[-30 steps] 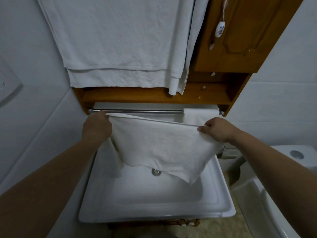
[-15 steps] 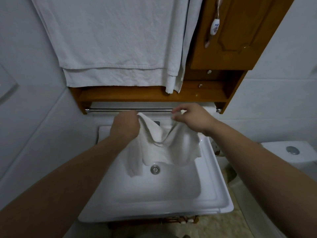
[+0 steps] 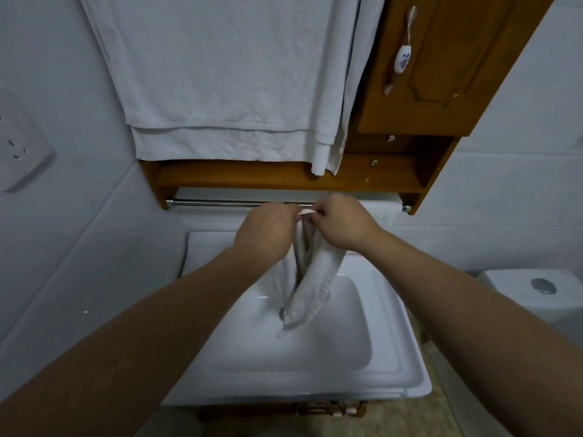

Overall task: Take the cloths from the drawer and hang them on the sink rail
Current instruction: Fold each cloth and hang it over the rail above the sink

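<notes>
Cloth, white and folded into a narrow drooping strip over the sink just below the rail, hangs where we pinch its top corners between our left hand and right hand, whose fingers hide behind the knuckles.
</notes>
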Available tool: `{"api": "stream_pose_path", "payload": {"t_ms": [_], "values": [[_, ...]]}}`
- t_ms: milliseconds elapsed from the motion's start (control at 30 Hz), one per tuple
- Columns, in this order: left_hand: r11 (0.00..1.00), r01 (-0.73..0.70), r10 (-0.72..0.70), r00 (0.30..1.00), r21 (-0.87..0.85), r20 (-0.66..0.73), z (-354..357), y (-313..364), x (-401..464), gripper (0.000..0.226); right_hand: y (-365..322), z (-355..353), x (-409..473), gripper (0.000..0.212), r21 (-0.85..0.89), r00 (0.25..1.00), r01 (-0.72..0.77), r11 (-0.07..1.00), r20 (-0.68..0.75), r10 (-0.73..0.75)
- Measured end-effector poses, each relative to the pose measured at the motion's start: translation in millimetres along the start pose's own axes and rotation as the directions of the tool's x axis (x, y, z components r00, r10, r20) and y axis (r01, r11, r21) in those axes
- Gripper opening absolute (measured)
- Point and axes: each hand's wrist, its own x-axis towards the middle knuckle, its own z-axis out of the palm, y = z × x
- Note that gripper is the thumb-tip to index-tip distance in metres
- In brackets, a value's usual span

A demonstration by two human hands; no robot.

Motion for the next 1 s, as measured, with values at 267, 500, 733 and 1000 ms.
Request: {"api": "stream_pose_path", "payload": {"t_ms": [267, 500, 733, 1000], "values": [[0.943, 0.284, -0.298, 0.952, -0.173, -0.064, 1.3, -16.9, -0.5, 0.027, 2.7, -29.1, -8.8, 0.046, 0.029, 0.994, 0.006, 1.0, -0.111, -0.002], [0.931, 0.138, -0.14, 0.99, -0.337, 0.017, 8.4, 3.3, -5.8, 0.013, 1.7, -44.0, -13.2, 0.035, 0.017, 0.991, 0.065, 0.998, -0.122, -0.062], [0.676, 0.231, -0.128, 0.972, -0.7, 0.197, -0.9, 15.1, -3.2, 0.052, 0.1, -51.9, -15.6, 0.032, -0.018, 0.992, 0.101, 0.995, -0.075, -0.102], [0.541, 0.295, -0.219, 0.954, -0.788, 0.206, -0.2, 14.2, -3.3, 0.009, 1.8, -55.0, -17.3, 0.031, -0.028, 0.992, 0.055, 0.998, -0.115, -0.058]]}}
